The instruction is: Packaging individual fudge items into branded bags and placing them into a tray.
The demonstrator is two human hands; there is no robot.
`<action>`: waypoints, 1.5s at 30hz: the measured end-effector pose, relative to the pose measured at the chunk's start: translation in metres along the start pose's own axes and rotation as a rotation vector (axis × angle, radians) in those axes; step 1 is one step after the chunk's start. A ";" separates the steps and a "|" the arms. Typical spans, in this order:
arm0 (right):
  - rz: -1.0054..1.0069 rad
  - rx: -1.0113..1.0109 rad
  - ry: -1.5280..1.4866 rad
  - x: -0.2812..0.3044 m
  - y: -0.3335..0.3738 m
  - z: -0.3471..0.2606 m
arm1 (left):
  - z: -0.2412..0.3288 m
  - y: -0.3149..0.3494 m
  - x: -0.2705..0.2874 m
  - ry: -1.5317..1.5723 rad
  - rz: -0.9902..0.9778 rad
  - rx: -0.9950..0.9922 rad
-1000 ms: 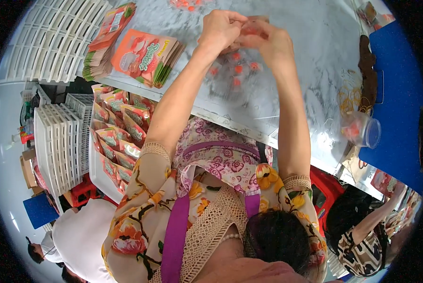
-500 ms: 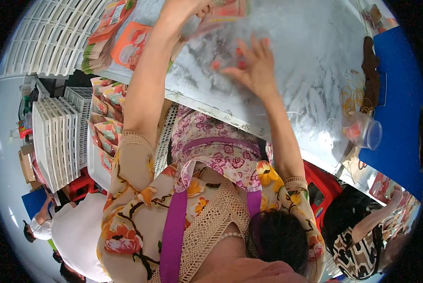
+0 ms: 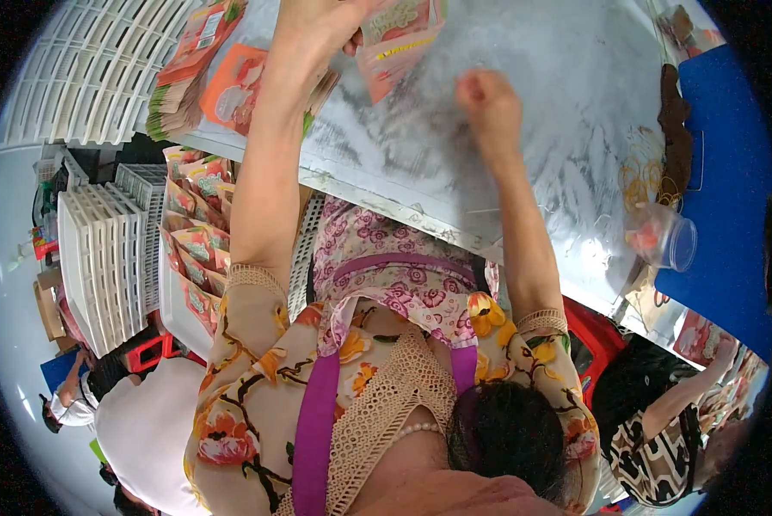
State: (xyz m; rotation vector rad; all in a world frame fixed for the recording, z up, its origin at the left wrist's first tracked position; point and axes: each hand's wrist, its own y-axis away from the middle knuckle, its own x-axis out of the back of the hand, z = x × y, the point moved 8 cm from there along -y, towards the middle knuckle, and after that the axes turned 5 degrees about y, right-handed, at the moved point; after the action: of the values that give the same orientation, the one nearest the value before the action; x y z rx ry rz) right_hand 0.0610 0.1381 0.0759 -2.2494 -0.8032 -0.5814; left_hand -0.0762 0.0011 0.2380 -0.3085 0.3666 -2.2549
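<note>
My left hand (image 3: 321, 26) is closed at the top of the view, gripping the edge of a pink and green printed pouch (image 3: 396, 45). The pouch hangs tilted over the grey metal table (image 3: 566, 129). To the right of it, my right hand (image 3: 492, 105) is curled closed above the tabletop, slightly blurred. Whatever lies inside those fingers, if anything, is hidden. Left of my left forearm lie a flat orange pouch (image 3: 231, 82) and a stack of similar pouches (image 3: 184, 90), partly fanned out.
White crates (image 3: 102, 73) stand at the upper left, with more stacked crates (image 3: 102, 258) below. A white bin (image 3: 175, 297) holds upright filled pouches (image 3: 198, 232). On the right are rubber bands (image 3: 642, 168), a clear plastic jar (image 3: 665, 239) and a blue board (image 3: 725, 189). Other people sit on both sides.
My right hand has gone from spread fingers over small red pieces to a closed fist, slightly right. Those pieces no longer show on the table. The pouch in my left hand now hangs lower.
</note>
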 end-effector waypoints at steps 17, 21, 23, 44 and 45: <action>0.488 -0.359 -1.286 0.090 -0.082 -0.029 | -0.027 0.009 -0.059 -0.106 -0.150 0.322; 0.493 -0.340 -1.208 0.091 -0.081 -0.066 | -0.039 0.006 -0.071 -0.120 -0.133 0.344; 0.453 -0.375 -1.265 0.074 -0.079 -0.065 | -0.040 0.005 -0.072 -0.083 -0.118 0.353; 0.411 -0.312 -1.316 0.066 -0.081 -0.058 | -0.048 -0.002 -0.062 0.004 -0.099 0.373; 0.412 -0.314 -1.315 0.071 -0.080 -0.058 | -0.040 -0.003 -0.059 0.075 -0.071 0.339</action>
State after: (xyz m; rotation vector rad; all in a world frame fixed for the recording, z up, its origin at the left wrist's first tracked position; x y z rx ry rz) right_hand 0.0469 0.1705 0.1924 -2.8420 -0.7648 1.1733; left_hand -0.0539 0.0543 0.1959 -0.0607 0.0083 -2.3535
